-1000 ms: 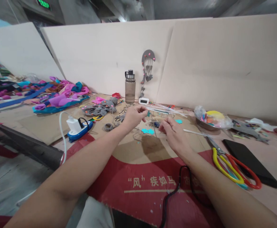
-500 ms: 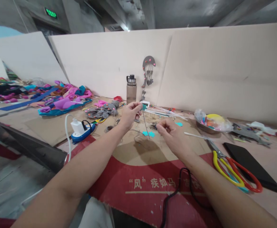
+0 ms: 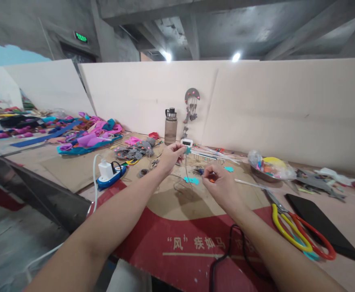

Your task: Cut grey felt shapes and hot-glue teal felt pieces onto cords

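My left hand (image 3: 169,159) is raised over the cardboard, thumb and fingers pinched on a small teal felt flower (image 3: 188,150). A thin grey cord (image 3: 186,167) hangs from the flower toward the table. To the right, my right hand (image 3: 220,181) is closed in a pinch, apart from the flower and cord; whatever lies between its fingertips is too small to make out. Flat turquoise flower cut-outs (image 3: 191,180) lie on the cardboard between the hands. One more turquoise flower (image 3: 229,169) lies just behind my right hand.
Scissors (image 3: 287,211) with yellow and red handles and a black phone (image 3: 323,227) lie at right. A metal bowl (image 3: 267,175) stands behind them. A bottle (image 3: 170,129) stands against the board, left of a grey felt hanging (image 3: 192,95). A blue power strip (image 3: 112,177) sits left.
The view has tilted up, so everything appears lower. My right hand has drawn slightly back and down from the dark items beyond its fingertips. My left hand keeps its pinch on the teal flower.
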Demonstrator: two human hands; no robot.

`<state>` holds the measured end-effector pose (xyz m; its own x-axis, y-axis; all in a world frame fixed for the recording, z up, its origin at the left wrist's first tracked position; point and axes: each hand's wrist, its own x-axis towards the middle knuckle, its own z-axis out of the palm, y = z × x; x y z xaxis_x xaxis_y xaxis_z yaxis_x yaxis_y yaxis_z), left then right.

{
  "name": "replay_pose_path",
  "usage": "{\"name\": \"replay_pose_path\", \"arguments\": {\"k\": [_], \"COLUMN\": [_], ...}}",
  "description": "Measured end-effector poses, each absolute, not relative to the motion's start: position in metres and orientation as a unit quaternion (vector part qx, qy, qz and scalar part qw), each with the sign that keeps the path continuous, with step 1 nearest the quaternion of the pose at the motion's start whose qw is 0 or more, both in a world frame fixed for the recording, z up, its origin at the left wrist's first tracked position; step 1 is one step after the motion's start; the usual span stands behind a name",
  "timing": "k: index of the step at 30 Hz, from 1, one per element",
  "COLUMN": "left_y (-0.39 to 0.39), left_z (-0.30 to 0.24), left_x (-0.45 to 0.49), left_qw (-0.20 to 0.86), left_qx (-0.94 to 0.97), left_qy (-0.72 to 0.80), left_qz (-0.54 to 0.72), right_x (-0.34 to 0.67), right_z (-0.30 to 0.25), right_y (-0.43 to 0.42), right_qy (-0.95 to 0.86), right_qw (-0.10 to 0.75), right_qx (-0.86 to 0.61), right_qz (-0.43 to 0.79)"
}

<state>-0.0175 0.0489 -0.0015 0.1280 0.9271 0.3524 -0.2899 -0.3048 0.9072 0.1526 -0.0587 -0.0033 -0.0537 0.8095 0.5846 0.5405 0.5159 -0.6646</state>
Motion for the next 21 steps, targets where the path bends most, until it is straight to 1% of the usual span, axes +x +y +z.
{"name": "replay_pose_path", "arguments": {"k": [6,11,16,21], "left_y": [0.0526,0.0493,0.0449,0.0473], "left_z": [-0.0081,-0.0096,-0.0076,-0.0104], "left_x": [-0.0157,-0.0131,-0.0116,-0.0111], "left_qw": [0.512,0.521,0.522,0.532], "left_qx": [0.556,0.559,0.566,0.571], "left_qy": [0.295,0.298,0.300,0.288], "left_qz": [0.585,0.572,0.563,0.554], "right_x": [0.1544,0.1556,0.1532,0.1551], "right_z": [-0.0080,-0.0097,-0.0092,-0.0092], "right_y": [-0.0550,-0.0541,-0.0564,-0.0548], "right_qy": [-0.706,-0.712,-0.727,-0.720], "right_qw": [0.496,0.507,0.484,0.488], "right_qx": [-0.492,-0.467,-0.473,-0.478], "right_qz": [0.121,0.133,0.119,0.119]}}
